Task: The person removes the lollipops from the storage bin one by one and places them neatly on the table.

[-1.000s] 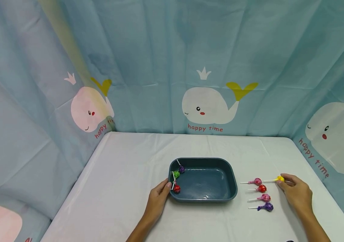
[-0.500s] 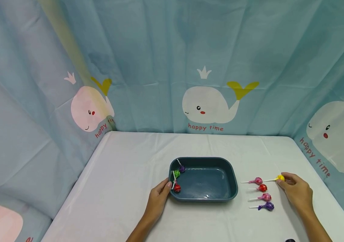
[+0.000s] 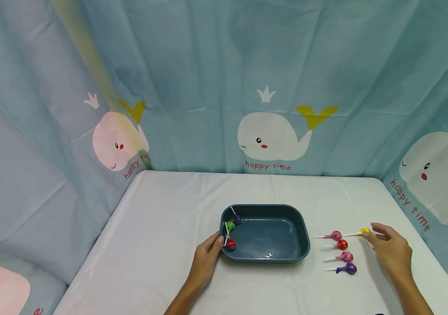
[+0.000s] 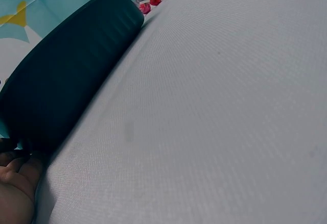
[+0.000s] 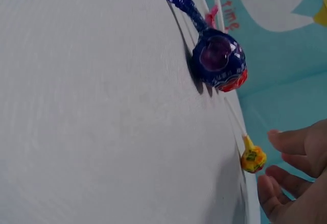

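A dark teal rectangular tray (image 3: 267,261) sits on the white table. My left hand (image 3: 204,259) grips its left end, thumb at the rim. Inside, along that end, lie a purple lollipop (image 3: 237,219), a green lollipop (image 3: 230,225) and a red lollipop (image 3: 230,245). My right hand (image 3: 392,250) is just right of a yellow lollipop (image 5: 253,158) on the table, its parted fingers holding nothing in the right wrist view. Left of that hand lie a pink lollipop (image 3: 336,235), a red lollipop (image 3: 342,244), another pink lollipop (image 3: 347,257) and a purple lollipop (image 3: 350,268).
A white cloth covers the table (image 3: 161,245). Blue curtains (image 3: 192,87) printed with whales hang behind it and at both sides. A small dark object (image 3: 379,313) barely shows at the bottom edge, too cut off to identify.
My right hand has let go of the yellow lollipop and drawn slightly right, its fingers parting. The left hand and the tray stay in place.
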{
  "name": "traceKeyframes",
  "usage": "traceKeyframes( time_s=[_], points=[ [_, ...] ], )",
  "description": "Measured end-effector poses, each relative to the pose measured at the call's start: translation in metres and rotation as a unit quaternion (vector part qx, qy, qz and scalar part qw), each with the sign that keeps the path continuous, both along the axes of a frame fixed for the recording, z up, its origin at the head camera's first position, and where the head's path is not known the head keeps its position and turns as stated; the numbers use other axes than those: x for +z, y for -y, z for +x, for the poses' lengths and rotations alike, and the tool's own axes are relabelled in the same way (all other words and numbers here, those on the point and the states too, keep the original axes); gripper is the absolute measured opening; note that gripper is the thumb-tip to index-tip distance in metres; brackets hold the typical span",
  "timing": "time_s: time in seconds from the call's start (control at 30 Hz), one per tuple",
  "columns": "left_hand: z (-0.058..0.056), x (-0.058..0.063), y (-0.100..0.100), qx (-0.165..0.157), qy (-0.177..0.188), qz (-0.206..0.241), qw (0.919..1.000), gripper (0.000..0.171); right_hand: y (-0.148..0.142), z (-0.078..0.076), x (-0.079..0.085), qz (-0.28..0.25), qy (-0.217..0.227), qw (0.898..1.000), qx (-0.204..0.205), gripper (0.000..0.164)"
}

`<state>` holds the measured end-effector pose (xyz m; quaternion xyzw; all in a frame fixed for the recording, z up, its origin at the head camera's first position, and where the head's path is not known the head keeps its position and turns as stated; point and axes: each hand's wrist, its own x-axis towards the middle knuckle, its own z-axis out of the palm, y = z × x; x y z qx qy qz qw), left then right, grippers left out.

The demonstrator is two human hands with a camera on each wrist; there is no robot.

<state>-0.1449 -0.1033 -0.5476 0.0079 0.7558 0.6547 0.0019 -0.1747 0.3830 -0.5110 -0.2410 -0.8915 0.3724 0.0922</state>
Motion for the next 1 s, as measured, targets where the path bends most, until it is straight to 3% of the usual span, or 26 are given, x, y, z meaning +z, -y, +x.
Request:
traceKeyframes(
  time_s=[0.27,1.0],
  points=[
    [0.0,0.001,0.0,0.002,0.0,-0.006,1.0,0.055,0.02,0.005,0.011,-0.001,-0.037,0.999,0.008,0.051],
    [0.0,0.001,-0.001,0.003,0.005,-0.004,1.0,0.056,0.092,0.016,0.036,-0.017,-0.104,0.989,0.108,0.053]
  ],
)
